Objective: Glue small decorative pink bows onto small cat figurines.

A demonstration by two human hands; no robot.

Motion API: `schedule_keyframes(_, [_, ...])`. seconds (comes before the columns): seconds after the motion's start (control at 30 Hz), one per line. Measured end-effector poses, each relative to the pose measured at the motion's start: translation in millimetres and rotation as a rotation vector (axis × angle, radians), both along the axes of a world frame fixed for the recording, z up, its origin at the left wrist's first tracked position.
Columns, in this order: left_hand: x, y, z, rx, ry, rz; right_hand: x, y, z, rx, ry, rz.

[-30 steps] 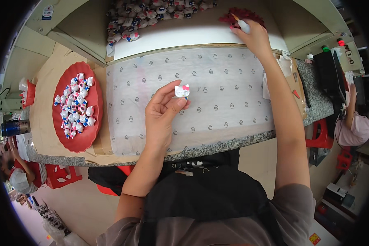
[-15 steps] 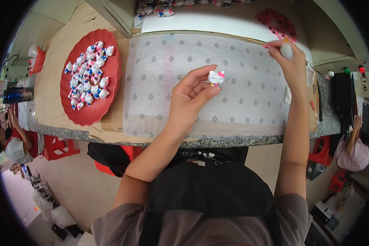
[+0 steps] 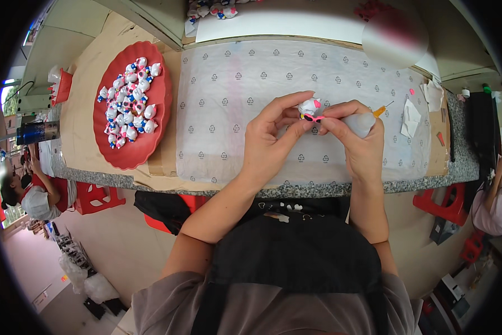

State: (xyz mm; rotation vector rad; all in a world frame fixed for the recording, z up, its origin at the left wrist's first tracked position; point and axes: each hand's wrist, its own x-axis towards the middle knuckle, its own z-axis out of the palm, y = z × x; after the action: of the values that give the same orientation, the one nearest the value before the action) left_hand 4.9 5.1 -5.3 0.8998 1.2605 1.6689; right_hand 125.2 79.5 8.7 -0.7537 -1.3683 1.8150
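Note:
Between the thumb and fingers of my left hand [image 3: 265, 139] is a small white cat figurine [image 3: 307, 105] with a pink bow. Tiny pink sunglasses [image 3: 312, 118] with dark lenses are pinched in the fingertips of my right hand [image 3: 364, 146], up against the front of the figurine. Whether they touch it, I cannot tell. That same right hand also keeps a translucent squeeze bottle [image 3: 361, 124] tucked in its grip, its orange needle tip [image 3: 381, 111] pointing up and to the right. Both hands are closed, close together above the patterned white sheet [image 3: 228, 139].
At the left, a red scalloped plate [image 3: 108, 148] bears several similar figurines [image 3: 131, 106]. More figurines [image 3: 212, 10] and a pink heap [image 3: 372, 9] lie on the shelf behind. Crumpled white paper [image 3: 411, 118] lies at the right. A blurred round patch covers part of the upper right.
My right hand has come down from the pink heap at the far right to the figurine, bringing the sunglasses and bottle. My left hand still holds the figurine, now tilted differently.

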Motion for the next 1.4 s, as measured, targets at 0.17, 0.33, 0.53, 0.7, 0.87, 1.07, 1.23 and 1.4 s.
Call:
schedule_keyframes(0.17, [0,-1,1,-0.001,0.006,-0.001,-2,-1,-3,0.004,0.003,-0.033])
schedule_keyframes(0.33, [-2,-3,3,0.03,-0.074,-0.012,-4,-3,-4,-0.004,0.025,-0.038])
schedule_keyframes(0.53, [-2,-4,5,0.104,-0.143,-0.03,0,-2,-10,0.155,0.062,-0.1])
schedule_keyframes(0.7, [-3,-5,4,0.129,-0.197,-0.07,0,1,-3,0.212,-0.042,0.095])
schedule_keyframes(0.87, [-5,-5,4,0.107,-0.174,-0.133,2,3,-8,0.226,0.005,0.087])
schedule_keyframes(1.07, [-3,-6,2,0.097,-0.13,-0.131,5,1,-8,0.264,0.025,0.077])
schedule_keyframes(1.23, [-2,-7,0,0.103,-0.092,-0.085,5,0,-5,0.293,-0.026,0.078])
schedule_keyframes(1.4, [-1,-7,0,0.117,-0.09,-0.077,4,-2,-4,0.249,-0.025,0.069])
